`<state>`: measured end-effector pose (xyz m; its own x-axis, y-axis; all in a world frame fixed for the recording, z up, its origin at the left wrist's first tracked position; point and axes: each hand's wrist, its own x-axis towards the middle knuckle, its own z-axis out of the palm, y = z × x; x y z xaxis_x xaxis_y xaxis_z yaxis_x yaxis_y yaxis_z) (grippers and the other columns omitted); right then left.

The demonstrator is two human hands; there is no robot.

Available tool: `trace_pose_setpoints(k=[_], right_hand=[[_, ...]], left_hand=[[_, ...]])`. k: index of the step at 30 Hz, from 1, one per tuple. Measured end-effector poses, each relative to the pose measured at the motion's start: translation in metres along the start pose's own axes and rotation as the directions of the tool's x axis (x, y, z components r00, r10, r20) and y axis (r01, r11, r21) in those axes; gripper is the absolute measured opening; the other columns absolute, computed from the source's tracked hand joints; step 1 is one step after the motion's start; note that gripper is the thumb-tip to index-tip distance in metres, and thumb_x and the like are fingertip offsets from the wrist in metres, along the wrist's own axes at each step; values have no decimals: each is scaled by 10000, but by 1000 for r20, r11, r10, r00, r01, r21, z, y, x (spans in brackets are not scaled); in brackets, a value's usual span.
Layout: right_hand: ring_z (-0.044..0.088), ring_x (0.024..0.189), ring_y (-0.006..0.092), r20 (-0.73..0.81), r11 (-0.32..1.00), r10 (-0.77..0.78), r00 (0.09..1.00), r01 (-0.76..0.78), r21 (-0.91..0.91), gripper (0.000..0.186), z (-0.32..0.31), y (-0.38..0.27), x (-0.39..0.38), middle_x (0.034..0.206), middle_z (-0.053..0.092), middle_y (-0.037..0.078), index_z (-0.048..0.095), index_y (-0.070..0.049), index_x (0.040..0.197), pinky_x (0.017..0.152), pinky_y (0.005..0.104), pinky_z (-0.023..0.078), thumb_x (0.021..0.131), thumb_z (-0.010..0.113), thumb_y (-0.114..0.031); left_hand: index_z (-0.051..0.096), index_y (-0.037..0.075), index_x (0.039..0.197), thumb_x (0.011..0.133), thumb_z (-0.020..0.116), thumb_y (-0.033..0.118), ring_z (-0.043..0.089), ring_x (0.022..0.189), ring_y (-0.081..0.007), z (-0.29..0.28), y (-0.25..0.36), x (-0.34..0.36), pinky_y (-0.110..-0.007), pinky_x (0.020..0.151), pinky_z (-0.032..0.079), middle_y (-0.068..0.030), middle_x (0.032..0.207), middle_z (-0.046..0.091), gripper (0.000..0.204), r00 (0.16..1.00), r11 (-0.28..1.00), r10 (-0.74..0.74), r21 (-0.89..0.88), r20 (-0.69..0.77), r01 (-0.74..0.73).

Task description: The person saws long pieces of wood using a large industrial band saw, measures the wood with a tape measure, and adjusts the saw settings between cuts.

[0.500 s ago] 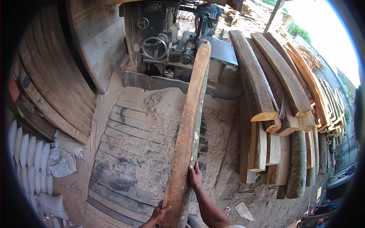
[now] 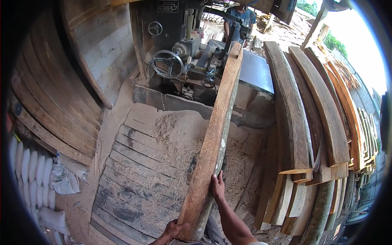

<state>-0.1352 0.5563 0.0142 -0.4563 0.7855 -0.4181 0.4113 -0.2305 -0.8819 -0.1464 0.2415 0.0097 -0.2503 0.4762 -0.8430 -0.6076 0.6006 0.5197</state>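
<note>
A long plank [image 2: 210,143] with a rough bark edge on its right side slants away from me, its far end at a saw machine [image 2: 181,49] with handwheels and a steel table [image 2: 255,71]. My left hand [image 2: 174,228] grips the plank's near end from the left, fingers around it. My right hand [image 2: 218,185] holds its right edge a little farther up.
Stacked timbers [image 2: 318,106] line the right. Boards [image 2: 55,104] lean at the left, above stacked white sacks [image 2: 34,179]. Sawdust [image 2: 171,126] covers part of a slatted wooden floor [image 2: 128,183]. Beyond the machine stands a person in a blue shirt [image 2: 245,20], with scrap wood behind.
The plank's far end has shifted right in the view, with both my hands still holding it. The machine and timber stacks also sit farther right as the view has moved.
</note>
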Motion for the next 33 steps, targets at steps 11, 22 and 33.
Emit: trace_pose_setpoints(k=[11,22,33], right_hand=[[331,1341,351,68,910,-218,973,229,-346,856,-40,-60,142,1428,343,238,257,13,1459,1110,396,280,845,665,-422],[533,1062,275,-74,814,-363,929,278,-510,532,-68,-136,321,1173,546,152,600,-13,1229,926,369,436,806,750,-299],[647,729,98,-341,904,-380,860,268,-332,431,-80,-259,639,971,687,65,634,-26,1197,595,236,494,901,651,-339]], left_hand=[[681,24,1083,780,735,456,658,893,-169,54,233,181,-296,800,507,-91,973,708,531,960,961,274,36,56,-276],[662,-31,1081,764,761,407,645,838,-166,116,553,403,-315,734,512,-98,967,687,550,961,963,263,43,89,-268],[571,85,664,791,708,315,630,650,-262,105,814,492,-377,655,509,-81,644,615,296,38,-457,774,599,632,-658]])
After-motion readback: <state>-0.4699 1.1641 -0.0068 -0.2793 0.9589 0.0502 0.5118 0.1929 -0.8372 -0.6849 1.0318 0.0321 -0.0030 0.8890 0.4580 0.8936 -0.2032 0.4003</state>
